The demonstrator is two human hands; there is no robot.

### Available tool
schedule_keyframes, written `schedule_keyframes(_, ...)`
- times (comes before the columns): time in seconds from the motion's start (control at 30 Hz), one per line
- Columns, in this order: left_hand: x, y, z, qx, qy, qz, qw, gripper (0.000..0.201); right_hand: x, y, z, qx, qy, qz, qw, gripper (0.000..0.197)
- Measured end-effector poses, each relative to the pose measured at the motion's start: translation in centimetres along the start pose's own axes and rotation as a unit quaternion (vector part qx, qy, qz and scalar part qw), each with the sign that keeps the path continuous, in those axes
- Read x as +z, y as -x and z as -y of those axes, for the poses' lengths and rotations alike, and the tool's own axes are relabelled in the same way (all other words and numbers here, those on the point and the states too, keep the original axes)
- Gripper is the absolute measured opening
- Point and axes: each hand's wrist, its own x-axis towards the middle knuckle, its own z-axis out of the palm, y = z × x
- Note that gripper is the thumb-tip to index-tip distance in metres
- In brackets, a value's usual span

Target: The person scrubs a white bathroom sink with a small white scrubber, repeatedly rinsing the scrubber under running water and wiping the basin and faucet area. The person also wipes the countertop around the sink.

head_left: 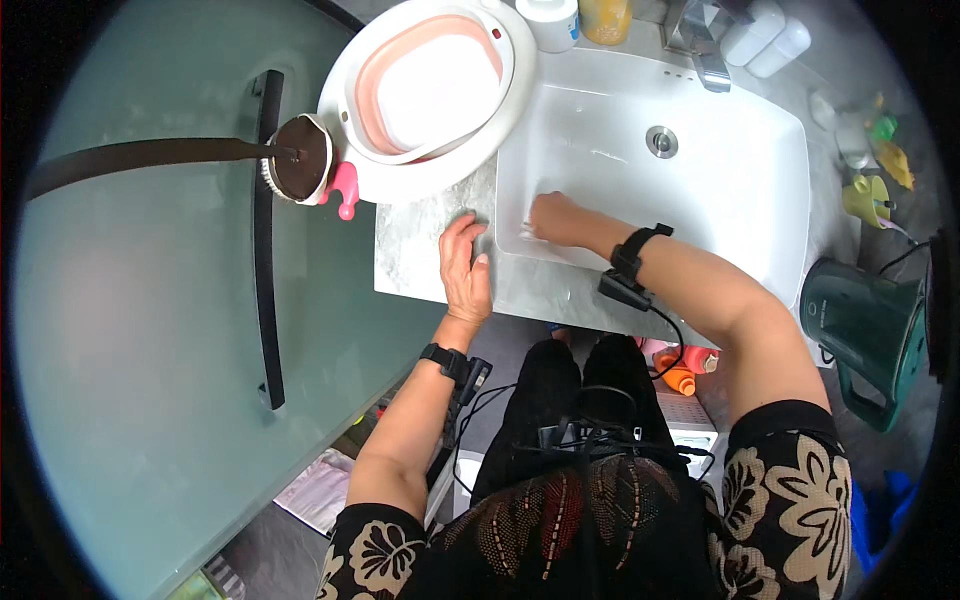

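My left hand (464, 272) lies on the grey marbled countertop (408, 248) beside the sink's left side, fingers stretched out and holding nothing. Down in the white sink (600, 120), my right hand (556, 219) is closed against the near left corner of the basin. A small whitish bit shows under its fingers, too little to name. The drain (661, 142) sits farther back in the basin, below the metal faucet (708, 70).
A pink and white collapsible basin (350, 90) stands left of the sink. Bottles (605, 22) line the back edge. A dark green kettle (865, 330) is at the right. The frosted glass door (150, 300) with its black handle (264, 250) fills the left.
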Motion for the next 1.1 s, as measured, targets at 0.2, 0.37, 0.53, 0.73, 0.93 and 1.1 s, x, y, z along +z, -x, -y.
schedule_keyframes(0.2, -0.7, -2.7, -0.1, -0.118, 0.091, 0.036, 0.988, 0.036, -3.9, 9.3, -4.5, 0.06, 0.034, 0.109, 0.992, 0.015)
schedule_keyframes(0.37, 1.4, -4.5, -0.7, -0.168, 0.041, -0.04, 0.984, 0.036, -3.0, 5.4, -1.4, -0.026, -0.043, 0.044, 0.998, 0.017)
schedule_keyframes(0.53, 2.7, -4.1, 0.2, -0.114, -0.085, -0.053, 0.988, 0.035, -1.0, -0.5, 2.1, 0.02, -0.081, 0.022, 0.996, 0.012)
schedule_keyframes(0.73, 2.6, -3.7, -0.3, -0.034, -0.031, -0.014, 0.999, 0.034, -3.7, 2.2, 1.5, 0.008, -0.067, 0.083, 0.994, 0.01)
schedule_keyframes(0.93, 2.9, -4.3, -0.6, 0.008, -0.038, 0.014, 0.999, 0.03, -3.7, 1.4, 5.7, 0.045, -0.299, -0.057, 0.952, 0.012)
schedule_keyframes(1.1, 3.3, -4.5, -1.3, 0.157, -0.106, 0.089, 0.978, 0.034, -0.5, 5.3, 0.1, 0.106, -0.034, 0.017, 0.994, 0.013)
